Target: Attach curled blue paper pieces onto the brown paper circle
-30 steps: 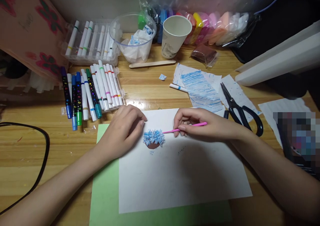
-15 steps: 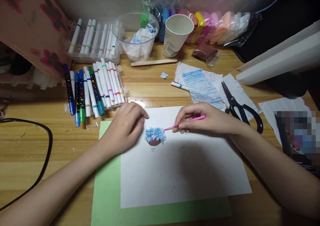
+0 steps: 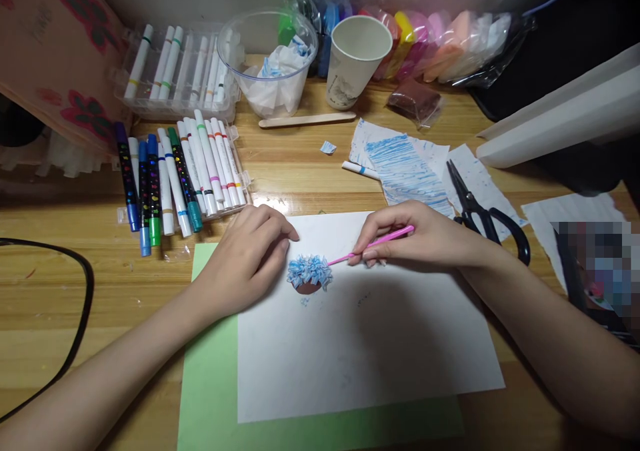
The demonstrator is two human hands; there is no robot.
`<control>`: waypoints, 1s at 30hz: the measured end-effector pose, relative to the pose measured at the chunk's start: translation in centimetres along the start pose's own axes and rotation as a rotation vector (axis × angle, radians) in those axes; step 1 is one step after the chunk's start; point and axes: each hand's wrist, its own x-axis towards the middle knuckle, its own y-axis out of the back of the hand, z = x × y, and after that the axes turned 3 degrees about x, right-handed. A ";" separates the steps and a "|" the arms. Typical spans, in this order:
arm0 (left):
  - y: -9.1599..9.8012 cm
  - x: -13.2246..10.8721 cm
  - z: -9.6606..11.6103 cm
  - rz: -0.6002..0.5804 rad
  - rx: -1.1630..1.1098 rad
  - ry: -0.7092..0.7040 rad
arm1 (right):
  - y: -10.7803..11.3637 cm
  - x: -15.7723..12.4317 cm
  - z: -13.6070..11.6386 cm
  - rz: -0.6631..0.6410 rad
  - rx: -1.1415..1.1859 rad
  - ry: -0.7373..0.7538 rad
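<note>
On a white sheet of paper (image 3: 370,358) lies a small brown oval piece (image 3: 306,289), its upper part covered with blue-and-white crinkled paper bits (image 3: 310,269). My right hand (image 3: 395,238) pinches a thin pink modelling tool (image 3: 390,236) between thumb and fingers. The tool's tip meets the right edge of the crinkled bits. Just left of the piece, my left hand (image 3: 255,254) rests on the sheet, fingers curled in and thumb against them; nothing shows in it. Faint blue specks (image 3: 363,300) mark the paper below the right hand.
Green paper (image 3: 210,384) lies under the white sheet. Markers (image 3: 175,178), a clear plastic bowl (image 3: 270,91), a paper cup (image 3: 357,64) and a wooden stick (image 3: 307,120) stand or lie behind. Black scissors (image 3: 480,211) and blue-scribbled paper (image 3: 407,171) are at the right.
The pink tool is tilted more steeply, and my right hand has shifted slightly right. My left hand stays by the piece. The view has moved a little.
</note>
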 end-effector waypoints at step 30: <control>-0.1 0.2 0.2 -0.003 0.020 0.003 | -2.3 0.0 0.1 0.292 -0.017 -0.006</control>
